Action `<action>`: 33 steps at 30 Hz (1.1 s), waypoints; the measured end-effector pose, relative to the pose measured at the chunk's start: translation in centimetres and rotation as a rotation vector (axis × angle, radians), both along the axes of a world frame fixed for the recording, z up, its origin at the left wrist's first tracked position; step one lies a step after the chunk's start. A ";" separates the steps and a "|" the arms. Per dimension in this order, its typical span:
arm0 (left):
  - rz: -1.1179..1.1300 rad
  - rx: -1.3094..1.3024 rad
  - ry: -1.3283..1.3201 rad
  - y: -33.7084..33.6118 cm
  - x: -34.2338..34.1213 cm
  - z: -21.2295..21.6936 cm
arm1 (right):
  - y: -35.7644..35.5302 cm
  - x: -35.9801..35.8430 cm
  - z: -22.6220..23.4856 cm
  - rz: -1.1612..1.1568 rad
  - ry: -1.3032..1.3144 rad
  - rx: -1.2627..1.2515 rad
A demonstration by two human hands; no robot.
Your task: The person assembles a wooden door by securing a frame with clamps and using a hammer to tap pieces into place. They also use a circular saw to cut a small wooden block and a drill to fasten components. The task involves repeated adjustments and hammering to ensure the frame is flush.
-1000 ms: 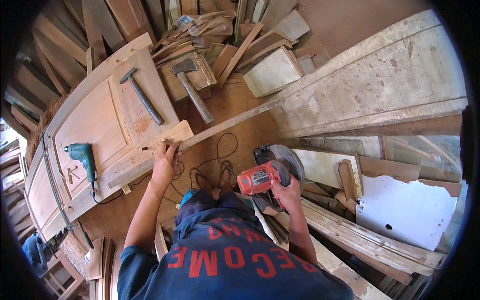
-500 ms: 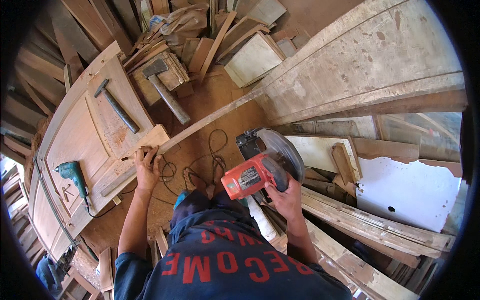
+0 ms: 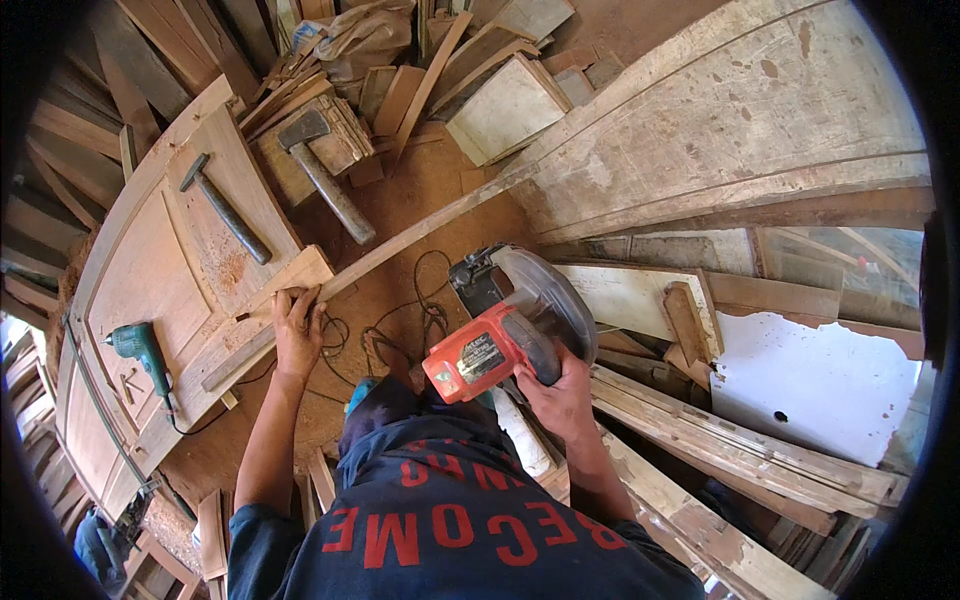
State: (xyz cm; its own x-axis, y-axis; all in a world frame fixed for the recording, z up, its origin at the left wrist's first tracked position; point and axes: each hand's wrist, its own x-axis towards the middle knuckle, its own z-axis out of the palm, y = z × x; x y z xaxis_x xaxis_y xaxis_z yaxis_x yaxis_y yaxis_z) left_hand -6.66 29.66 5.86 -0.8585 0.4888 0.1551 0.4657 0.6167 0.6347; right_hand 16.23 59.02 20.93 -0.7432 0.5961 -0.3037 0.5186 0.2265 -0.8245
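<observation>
My right hand [image 3: 560,395] grips the rear handle of a red and black circular saw [image 3: 475,352], held up over the floor between the workpieces. The saw's round guard [image 3: 550,295] faces away to the right; its blade edge is hidden. My left hand [image 3: 298,328] is closed over a long narrow wooden strip [image 3: 425,238], at the edge of a carved wooden door panel [image 3: 140,270]. That strip spans from the panel to a pale worn board [image 3: 690,130] at the right. A short light board [image 3: 303,268] lies just beyond my left fingers.
On the panel lie a hammer [image 3: 225,210] and a green drill [image 3: 143,355] with its cord. Another hammer [image 3: 330,185] rests on a stack of wood. A black cable [image 3: 428,315] loops on the dusty floor near my feet. Planks [image 3: 740,440] are piled at the right.
The circular saw and my right hand have shifted slightly to the left and away from me. My left hand stays nearly in place on the strip.
</observation>
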 end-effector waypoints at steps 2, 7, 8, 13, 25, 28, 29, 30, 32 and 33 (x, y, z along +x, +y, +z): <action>-0.011 -0.002 -0.018 0.0 -0.2 0.1 | -0.2 0.1 -0.3 -0.012 -0.022 -0.013; -0.006 -0.007 -0.010 0.0 -0.1 0.1 | 0.3 -0.5 0.0 0.033 -0.046 0.065; -0.007 -0.013 -0.010 0.1 -0.1 0.2 | 0.5 -0.7 0.0 0.039 -0.031 0.083; -0.018 -0.048 0.032 0.0 0.0 -0.3 | 1.5 -1.8 0.3 0.020 -0.079 0.028; 0.007 -0.060 -0.011 -0.2 -0.3 -0.3 | 2.8 -0.8 -3.2 -0.001 -0.128 -0.009; 0.036 -0.085 -0.015 -0.1 0.0 -0.5 | 2.8 -1.0 -3.3 0.014 -0.140 -0.007; 0.050 -0.095 0.003 -0.2 0.2 -0.9 | 2.7 -1.0 -3.6 0.008 -0.152 -0.029; 0.064 -0.101 0.022 -0.1 0.4 -1.1 | 2.9 -0.8 -3.7 0.003 -0.165 -0.045; 0.087 -0.126 0.023 -0.2 0.7 -1.2 | 3.1 -0.3 -4.3 0.022 -0.153 -0.022; 0.093 -0.119 0.022 0.0 0.8 -1.1 | 3.4 -0.3 -4.3 0.040 -0.163 -0.035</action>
State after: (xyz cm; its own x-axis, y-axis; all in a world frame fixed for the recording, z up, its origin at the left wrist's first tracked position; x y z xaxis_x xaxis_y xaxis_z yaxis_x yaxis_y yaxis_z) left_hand -5.88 29.71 4.75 -0.8979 0.4236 0.1197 0.4161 0.7281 0.5447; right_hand 15.88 62.41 16.67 -0.7052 0.5542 -0.4423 0.6372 0.2218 -0.7381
